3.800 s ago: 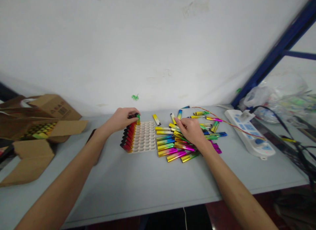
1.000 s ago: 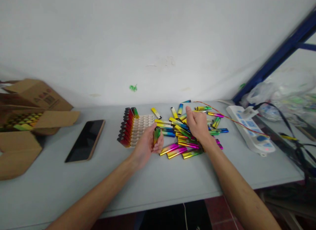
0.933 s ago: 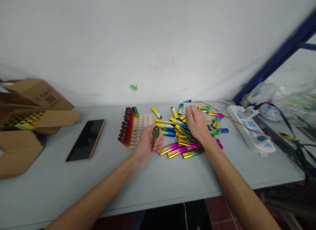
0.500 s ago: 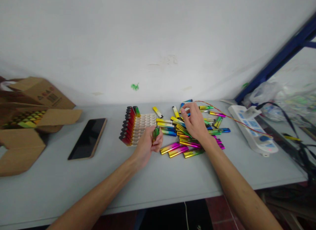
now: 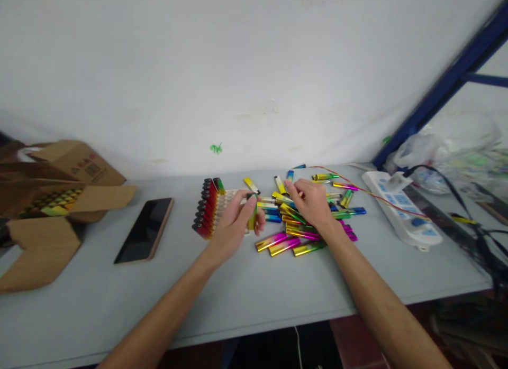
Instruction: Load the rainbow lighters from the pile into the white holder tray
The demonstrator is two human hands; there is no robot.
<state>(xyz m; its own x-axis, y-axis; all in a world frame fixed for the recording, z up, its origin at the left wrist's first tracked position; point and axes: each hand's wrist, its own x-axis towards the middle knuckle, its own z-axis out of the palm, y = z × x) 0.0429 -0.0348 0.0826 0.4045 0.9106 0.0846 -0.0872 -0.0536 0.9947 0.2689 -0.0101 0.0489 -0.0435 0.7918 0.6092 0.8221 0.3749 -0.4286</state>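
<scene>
Sitting within the curled left fingers (image 5: pixel 245 211), a green-and-yellow lighter (image 5: pixel 251 220).

Phone (image 5: pixel 145 231) lying flat; white power strip (image 5: pixel 402 218) near blue frame (image 5: pixel 432 97).

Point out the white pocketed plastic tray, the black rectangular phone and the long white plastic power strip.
Tray (image 5: pixel 223 202): head view, on its bare pocketed top.
Phone (image 5: pixel 145 229): head view, mid-screen.
Power strip (image 5: pixel 404 219): head view, on its socketed face.

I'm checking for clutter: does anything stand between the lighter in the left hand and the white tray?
Nothing visible does: the left hand holds the lighter close by the tray, whose red lighters stand along its left side. The hand hides part of the tray.
</scene>
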